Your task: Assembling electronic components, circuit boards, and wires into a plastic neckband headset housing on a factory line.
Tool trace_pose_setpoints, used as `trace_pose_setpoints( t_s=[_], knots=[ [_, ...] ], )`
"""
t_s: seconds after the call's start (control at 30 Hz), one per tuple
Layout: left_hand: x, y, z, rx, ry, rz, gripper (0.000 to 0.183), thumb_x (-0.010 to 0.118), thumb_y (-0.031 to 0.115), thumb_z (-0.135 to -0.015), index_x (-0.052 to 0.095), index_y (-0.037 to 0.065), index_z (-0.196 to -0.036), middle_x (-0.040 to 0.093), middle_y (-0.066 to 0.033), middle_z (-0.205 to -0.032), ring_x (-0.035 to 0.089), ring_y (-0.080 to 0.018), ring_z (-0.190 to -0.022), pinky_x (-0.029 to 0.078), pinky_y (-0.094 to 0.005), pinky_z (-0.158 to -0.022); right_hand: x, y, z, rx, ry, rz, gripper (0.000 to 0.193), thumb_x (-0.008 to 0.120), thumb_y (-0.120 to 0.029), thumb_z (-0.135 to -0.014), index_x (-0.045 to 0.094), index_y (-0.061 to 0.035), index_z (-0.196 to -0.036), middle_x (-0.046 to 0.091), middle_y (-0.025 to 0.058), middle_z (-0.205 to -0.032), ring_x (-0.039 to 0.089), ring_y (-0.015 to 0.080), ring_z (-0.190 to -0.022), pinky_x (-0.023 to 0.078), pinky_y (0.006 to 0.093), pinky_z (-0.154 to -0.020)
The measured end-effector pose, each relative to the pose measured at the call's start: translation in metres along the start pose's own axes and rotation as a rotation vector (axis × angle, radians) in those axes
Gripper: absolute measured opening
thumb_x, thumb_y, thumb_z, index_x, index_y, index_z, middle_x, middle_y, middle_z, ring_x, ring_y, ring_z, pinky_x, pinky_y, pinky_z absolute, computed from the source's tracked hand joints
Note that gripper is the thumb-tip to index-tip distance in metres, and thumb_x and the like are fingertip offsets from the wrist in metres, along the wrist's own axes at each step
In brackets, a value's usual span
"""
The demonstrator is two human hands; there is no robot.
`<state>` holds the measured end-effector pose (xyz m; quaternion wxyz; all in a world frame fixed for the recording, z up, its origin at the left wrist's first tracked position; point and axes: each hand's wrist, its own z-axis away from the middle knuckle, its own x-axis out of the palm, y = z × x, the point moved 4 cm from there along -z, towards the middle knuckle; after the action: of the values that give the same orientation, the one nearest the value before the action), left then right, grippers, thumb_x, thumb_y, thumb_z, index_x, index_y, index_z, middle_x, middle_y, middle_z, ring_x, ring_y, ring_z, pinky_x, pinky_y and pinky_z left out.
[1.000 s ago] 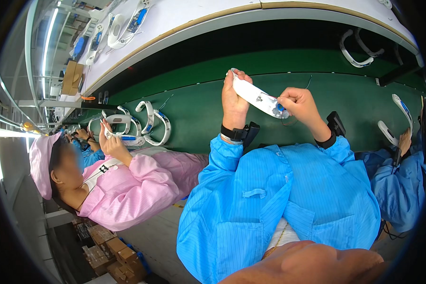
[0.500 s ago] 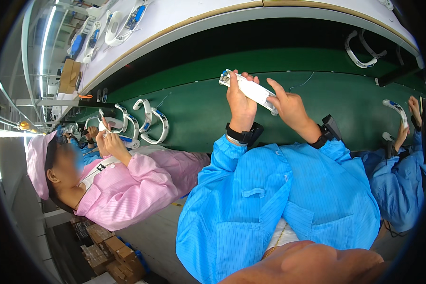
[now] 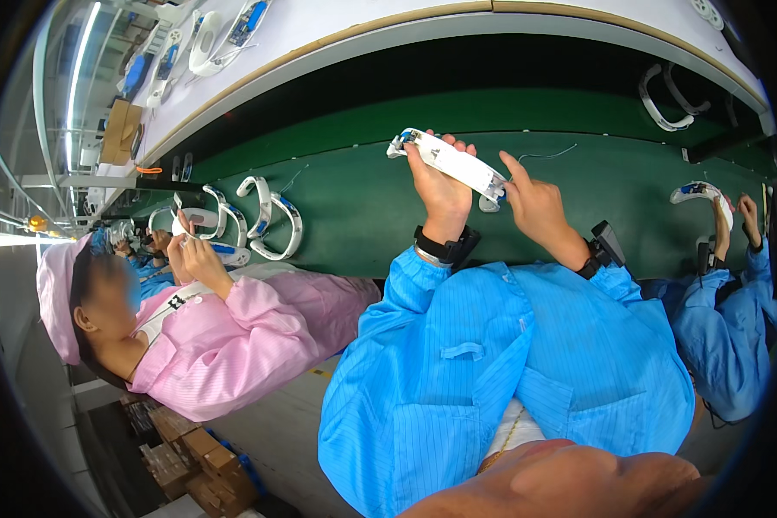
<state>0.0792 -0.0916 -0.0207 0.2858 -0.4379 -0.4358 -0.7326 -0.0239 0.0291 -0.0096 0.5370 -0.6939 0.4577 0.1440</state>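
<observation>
So we've got a white curved casing (image 3: pixel 457 164) up in front of us, over the green work surface (image 3: pixel 380 220), and it's lying slanted from 10 o'clock down to 4 o'clock. There's a blue bit (image 3: pixel 408 135) showing at its 10 o'clock end.

Our left hand (image 3: pixel 445 192) comes in from 6 o'clock and has it clamped, thumb on the near side, other fingers wrapped behind the far edge. Our right hand (image 3: pixel 537 209) sits at the casing's 4 o'clock end: index finger sticking up, apart from the thumb, and the thumb right by that end. Honestly can't tell if it's pinching or pressing anything there. A thin wire (image 3: pixel 551 155) runs out around 3 o'clock, just past those fingers, and we can't make out what it joins.

Around the casing: more white curved pieces (image 3: pixel 295 226) between 8 and 9 o'clock, a co-worker in pink (image 3: pixel 250 350) at about 7:30, another curved piece (image 3: pixel 704 192) by a co-worker's hands (image 3: pixel 748 217) near 3 o'clock, and a white shelf (image 3: pixel 406 15) up at 12.
</observation>
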Motion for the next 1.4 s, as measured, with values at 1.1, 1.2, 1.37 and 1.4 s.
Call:
trace_pose_setpoints(
  t_s=[1.1,1.2,1.37,1.4],
  knots=[
    [-0.005,-0.011,0.004,0.014,0.045,-0.02,0.037,0.038,0.044,-0.098,0.045,0.01,-0.111,0.052,-0.0086,-0.091,0.05,-0.022,-0.082,0.044,-0.0404,-0.081,0.01,-0.004,-0.004,-0.093,-0.007,-0.039,0.052,0.054,-0.003,-0.085,0.042,-0.0046,-0.135,0.063,0.0145,-0.074,0.061,0.0286,-0.057,0.046,0.0386,-0.051],
    [-0.005,-0.009,0.003,0.01,0.04,-0.013,0.037,0.038,0.043,-0.098,0.045,0.009,-0.11,0.052,-0.0087,-0.09,0.05,-0.0219,-0.081,0.044,-0.04,-0.08,0.008,-0.004,-0.007,-0.079,0.009,-0.072,0.05,0.055,-0.002,-0.084,0.044,-0.0045,-0.132,0.063,0.0151,-0.074,0.061,0.0289,-0.057,0.046,0.0387,-0.051],
    [-0.011,0.005,-0.005,-0.01,0.001,0.073,0.037,0.038,0.041,-0.098,0.046,0.006,-0.105,0.052,-0.0097,-0.088,0.05,-0.022,-0.079,0.045,-0.039,-0.079,0.002,0.006,0.001,-0.074,0.162,-0.184,0.032,0.063,-0.005,-0.081,0.058,-0.0034,-0.113,0.062,0.0124,-0.074,0.06,0.0272,-0.055,0.045,0.0367,-0.049],
    [-0.013,0.006,-0.006,-0.024,0.017,0.089,0.037,0.037,0.04,-0.098,0.046,0.005,-0.103,0.052,-0.0101,-0.087,0.05,-0.022,-0.079,0.045,-0.0387,-0.078,-0.003,0.001,0.001,-0.087,0.128,-0.14,0.024,0.065,-0.006,-0.08,0.061,-0.0032,-0.103,0.061,0.0109,-0.072,0.059,0.0259,-0.054,0.045,0.0353,-0.047]
  ],
)
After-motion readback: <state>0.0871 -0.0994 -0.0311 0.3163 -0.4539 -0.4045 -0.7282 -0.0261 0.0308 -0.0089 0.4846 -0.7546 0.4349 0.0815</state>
